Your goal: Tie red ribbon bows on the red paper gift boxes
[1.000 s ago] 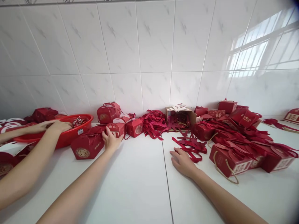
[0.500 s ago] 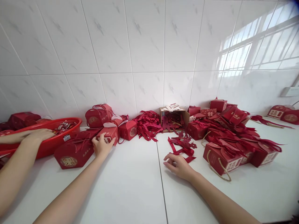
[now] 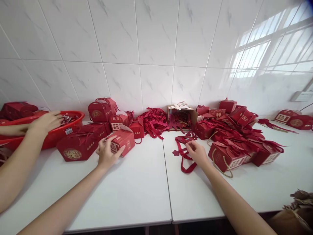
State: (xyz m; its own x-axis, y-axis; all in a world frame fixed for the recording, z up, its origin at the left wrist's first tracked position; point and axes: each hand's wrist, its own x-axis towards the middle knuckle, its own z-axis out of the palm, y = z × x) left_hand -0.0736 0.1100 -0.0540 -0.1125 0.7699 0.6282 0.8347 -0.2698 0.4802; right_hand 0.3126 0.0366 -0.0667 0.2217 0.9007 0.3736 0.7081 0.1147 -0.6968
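Picking up, seemingly: left hand (image 3: 107, 154) grasps a red box (image 3: 123, 140) at the table's (image 3: 137, 195) middle; right hand (image 3: 198, 152) pinches a ribbon (image 3: 187, 167) that needs lifting free.

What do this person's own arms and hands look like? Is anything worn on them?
Both are bare. The left hand and right hand wear no gloves, and no rings show. The left arm and right arm show no sleeve, watch or bracelet as far as the picture reaches.

Red box (image 3: 123, 139), red ribbon (image 3: 184, 156), white table (image 3: 137, 186)
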